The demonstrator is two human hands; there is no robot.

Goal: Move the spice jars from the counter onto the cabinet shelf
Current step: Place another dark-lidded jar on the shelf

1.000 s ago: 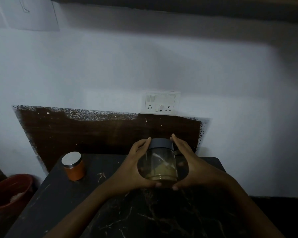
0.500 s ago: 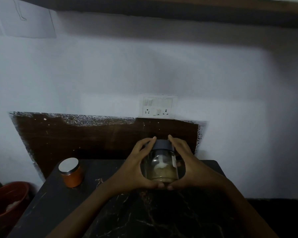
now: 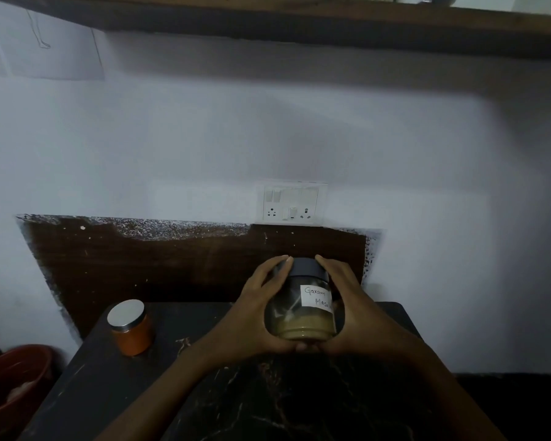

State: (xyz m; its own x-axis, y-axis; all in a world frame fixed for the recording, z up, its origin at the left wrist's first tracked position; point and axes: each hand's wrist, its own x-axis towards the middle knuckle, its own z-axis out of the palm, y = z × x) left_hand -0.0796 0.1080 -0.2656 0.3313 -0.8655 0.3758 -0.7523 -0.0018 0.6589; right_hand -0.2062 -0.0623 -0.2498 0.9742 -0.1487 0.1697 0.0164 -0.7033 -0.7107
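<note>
Two spice jars are in view in a dim kitchen corner, seen from a head-worn camera looking down at a dark marbled worktop (image 3: 268, 405). A white socket panel (image 3: 291, 203) on the wall serves as the reference point.

Just below the socket panel, a clear glass jar (image 3: 299, 316) is cupped between both hands. The left hand (image 3: 252, 319) wraps its left side and the right hand (image 3: 360, 316) wraps its right side. The fingers (image 3: 280, 265) are curled round the jar up to the dark screw lid (image 3: 307, 268), and the thumbs meet at the front of the base. A handwritten label (image 3: 317, 297) reads "Garam Masala". Tan powder fills only the bottom part. It is unclear whether the base is clear of the worktop.

Below and well to the left of the socket panel, an orange jar (image 3: 131, 329) with a shiny metal lid stands untouched on the worktop. High above the socket panel runs the dark underside of the wooden shelf (image 3: 299, 23). Far down and left of the socket panel sits a red bucket (image 3: 13, 377).

The glass jar is probably rigid, smooth, breakable and fairly light, being mostly empty. Gripping the glass walls with support under the base seems safer than lifting by the lid, which might turn loose. The reach up to the shelf looks long, so a firm hold matters.
</note>
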